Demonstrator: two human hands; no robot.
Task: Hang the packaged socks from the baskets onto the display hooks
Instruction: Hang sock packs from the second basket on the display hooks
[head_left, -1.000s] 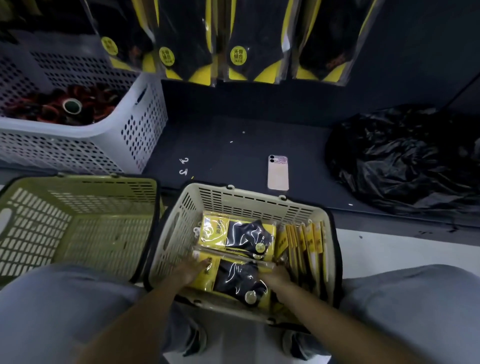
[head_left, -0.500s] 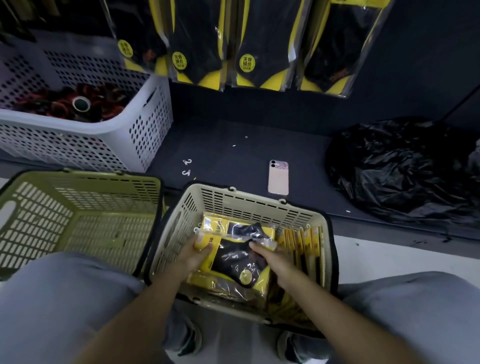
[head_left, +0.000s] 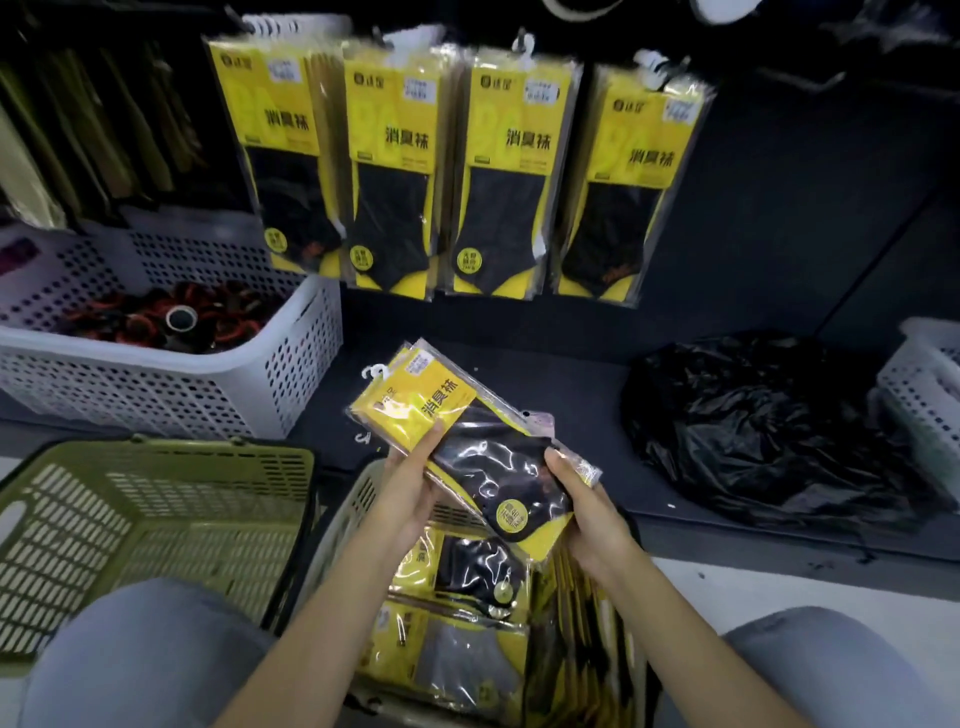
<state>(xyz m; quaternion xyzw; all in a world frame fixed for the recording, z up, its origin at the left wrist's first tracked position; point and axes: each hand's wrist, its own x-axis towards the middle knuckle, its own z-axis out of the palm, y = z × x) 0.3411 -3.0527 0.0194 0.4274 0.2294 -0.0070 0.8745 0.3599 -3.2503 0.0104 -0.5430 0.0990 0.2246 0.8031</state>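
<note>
A small stack of yellow-and-black sock packs is held above the beige basket, tilted with the white hanger tabs to the upper left. My left hand grips the stack's near left edge, thumb on the yellow card. My right hand holds its right end, thumb on the clear film. More sock packs lie flat and on edge in the beige basket. Rows of hung sock packs fill the display hooks above on the dark wall.
A green basket stands to the left with nothing visible inside. A white perforated crate with red-and-black items sits on the dark shelf behind it. A black plastic bag lies at right, another white crate at the far right edge.
Both hands lifted the stack of packs out of the beige basket and up toward the display. The view tilted upward, bringing the hung rows fully into sight. The phone on the shelf is now hidden.
</note>
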